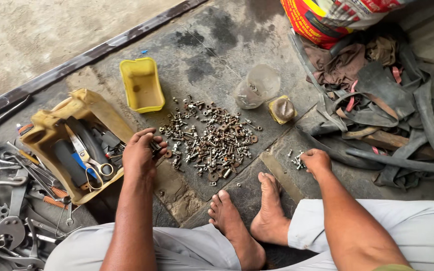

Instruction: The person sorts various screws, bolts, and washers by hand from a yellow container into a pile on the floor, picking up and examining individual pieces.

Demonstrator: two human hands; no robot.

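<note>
The left hand [139, 154] sits left of centre in the frame, fingers curled around a few small metal pieces at the left edge of a pile of nuts and bolts [209, 138] spread over the dark floor in the middle of the picture. The right hand [316, 160] is right of centre, knuckles up, fingers bent down onto a small cluster of bolts [297, 160] lying apart from the main pile — whether it actually grips any of them cannot be told.

Two bare feet [249, 216] rest on the floor between the arms, low in the frame. Just left of the left hand is a cut-open yellow can [51, 130] holding scissors [87, 159] and other tools, with spanners [6, 200] scattered at the lower left. An empty yellow tray [141, 84] lies above the pile, a clear plastic cup [257, 86] on its side at upper centre, and a heap of black rubber tubes [403, 115] fills the right side.
</note>
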